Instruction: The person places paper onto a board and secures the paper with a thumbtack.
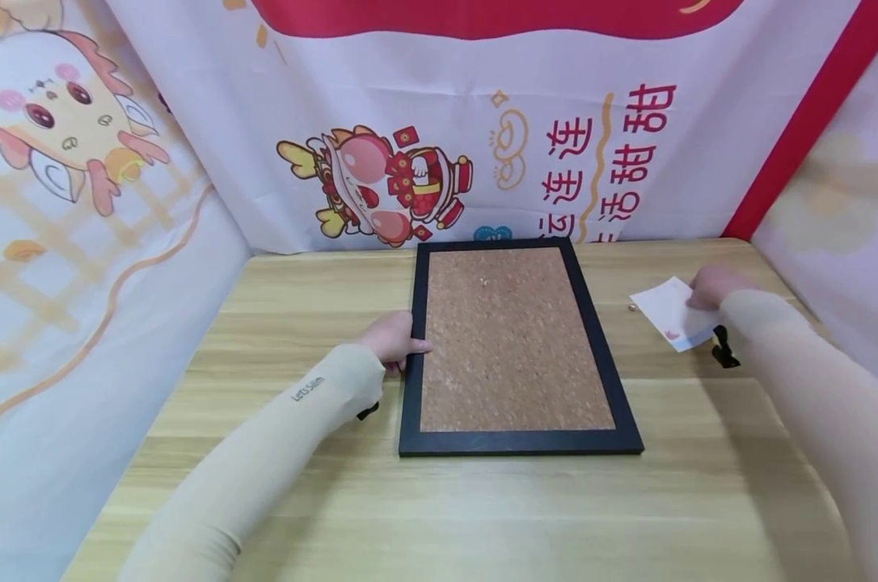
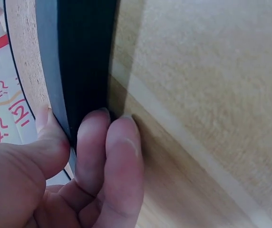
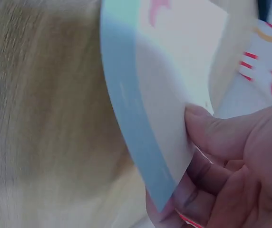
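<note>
A black-framed cork board (image 1: 508, 339) lies on the wooden table. At its left side my left hand (image 1: 391, 338) grips the frame, thumb over the top edge onto the cork. In the left wrist view the curled fingers (image 2: 121, 166) press against the outer side of the dark frame (image 2: 86, 57). To the right of the board, my right hand (image 1: 717, 288) pinches a white paper sheet (image 1: 668, 311) by one edge. The right wrist view shows the sheet (image 3: 174, 61) bent, with a blue strip along one side and a pink print, held between thumb and fingers.
A tiny pin-like thing (image 1: 631, 307) lies on the table left of the paper. Another small shiny bit (image 1: 483, 282) sits on the upper cork. A printed cloth (image 1: 555, 97) hangs behind the table (image 1: 512, 517), with more cloth at both sides.
</note>
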`<action>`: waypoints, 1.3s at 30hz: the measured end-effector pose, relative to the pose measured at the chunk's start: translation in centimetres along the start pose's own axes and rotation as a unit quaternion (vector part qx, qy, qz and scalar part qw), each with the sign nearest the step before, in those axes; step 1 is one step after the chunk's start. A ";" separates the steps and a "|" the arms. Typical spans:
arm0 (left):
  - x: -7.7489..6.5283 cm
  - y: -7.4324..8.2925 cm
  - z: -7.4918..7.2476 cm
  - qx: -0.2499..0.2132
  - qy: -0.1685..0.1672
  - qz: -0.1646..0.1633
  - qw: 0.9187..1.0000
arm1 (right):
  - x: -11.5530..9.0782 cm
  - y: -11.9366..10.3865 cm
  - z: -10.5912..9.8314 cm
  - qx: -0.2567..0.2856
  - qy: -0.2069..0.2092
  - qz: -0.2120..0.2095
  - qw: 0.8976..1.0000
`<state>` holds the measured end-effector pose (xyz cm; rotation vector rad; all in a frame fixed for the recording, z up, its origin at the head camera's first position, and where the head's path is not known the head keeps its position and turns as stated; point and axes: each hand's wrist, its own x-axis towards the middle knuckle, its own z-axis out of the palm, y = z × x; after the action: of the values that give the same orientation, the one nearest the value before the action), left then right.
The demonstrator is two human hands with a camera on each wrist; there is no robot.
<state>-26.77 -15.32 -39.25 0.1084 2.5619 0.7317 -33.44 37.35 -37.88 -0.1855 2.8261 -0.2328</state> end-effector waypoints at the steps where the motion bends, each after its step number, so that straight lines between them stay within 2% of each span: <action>1: 0.0 -0.1 -0.1 -0.004 0.005 0.001 1.000 | -0.3 0.0 -0.3 0.007 0.017 -0.007 1.000; 4: 0.0 -0.3 -0.2 -0.022 0.016 -0.001 1.000 | -1.6 -0.2 -1.3 0.058 0.066 -0.011 0.996; 9: 0.0 -0.4 0.2 -0.029 0.025 -0.006 0.999 | -4.5 -0.9 -2.4 0.148 0.108 0.019 0.983; 14: -0.2 -0.3 0.5 0.026 0.050 0.018 0.998 | -6.9 -2.5 -2.8 0.201 0.144 0.028 0.969; 18: -0.9 0.0 0.5 0.096 0.083 0.041 0.991 | -8.3 -4.5 -2.4 0.251 0.152 0.025 0.955; 21: -1.8 0.6 0.5 0.123 0.103 0.051 0.986 | -9.2 -6.1 -1.7 0.286 0.154 0.022 0.945; 23: -2.6 1.2 0.4 0.126 0.113 0.056 0.984 | -9.7 -7.3 -1.3 0.311 0.147 0.015 0.939; 27: -4.2 2.4 0.7 0.094 0.123 0.077 0.985 | -10.6 -9.8 0.0 0.355 0.117 -0.012 0.927; 29: -5.3 3.0 0.9 0.058 0.120 0.097 0.986 | -11.0 -11.0 0.7 0.378 0.097 -0.027 0.920; 32: -6.6 4.1 1.5 -0.006 0.113 0.134 0.984 | -11.6 -12.9 1.8 0.399 0.076 -0.047 0.913; 36: -7.6 5.3 2.6 -0.080 0.093 0.181 0.976 | -12.3 -15.3 2.9 0.424 0.052 -0.070 0.901; 39: -7.8 5.9 3.5 -0.117 0.068 0.204 0.970 | -12.8 -17.1 3.7 0.443 0.036 -0.093 0.891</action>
<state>-18.58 -10.17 -35.53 0.5382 2.5854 1.2255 -18.39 22.01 -34.67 -0.2327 2.4566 -1.5315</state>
